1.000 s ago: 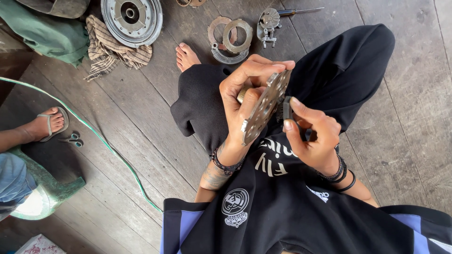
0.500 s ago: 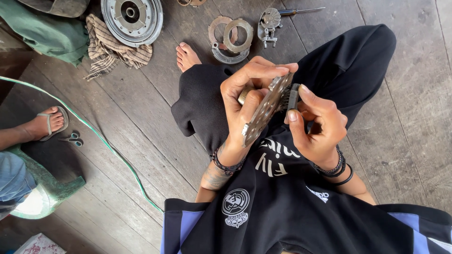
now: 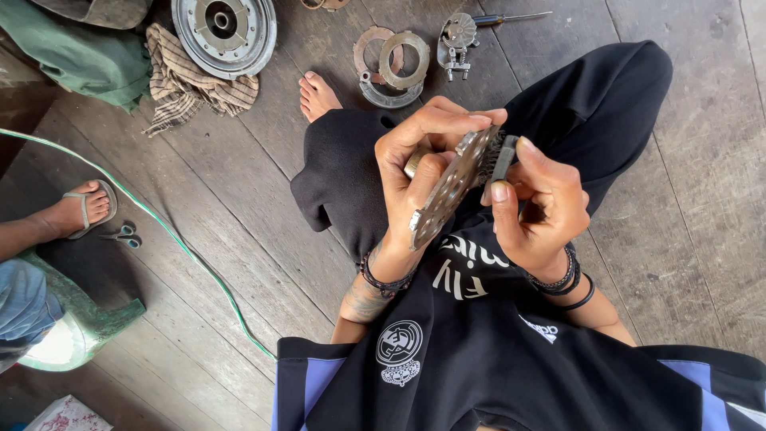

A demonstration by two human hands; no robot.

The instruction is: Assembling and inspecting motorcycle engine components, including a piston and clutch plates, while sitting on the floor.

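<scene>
- A seated person's left hand [image 3: 423,172] grips a round perforated metal plate [image 3: 451,187], held edge-on above the lap.
- The right hand [image 3: 538,203] pinches a small dark part [image 3: 504,158] against the plate's upper edge; the hands nearly touch.
- Beyond the plate, on the wooden floor [image 3: 239,207], lie flat metal rings [image 3: 391,64].
- A wheel hub [image 3: 225,32] rests on a striped cloth [image 3: 191,84], further left of the plate.
- Far left of the plate, another person's sandalled foot [image 3: 84,209].

L hand [image 3: 423,172] grips perforated metal disc [image 3: 451,187]; R hand [image 3: 538,207] pinches small part [image 3: 504,158] at rim.
</scene>
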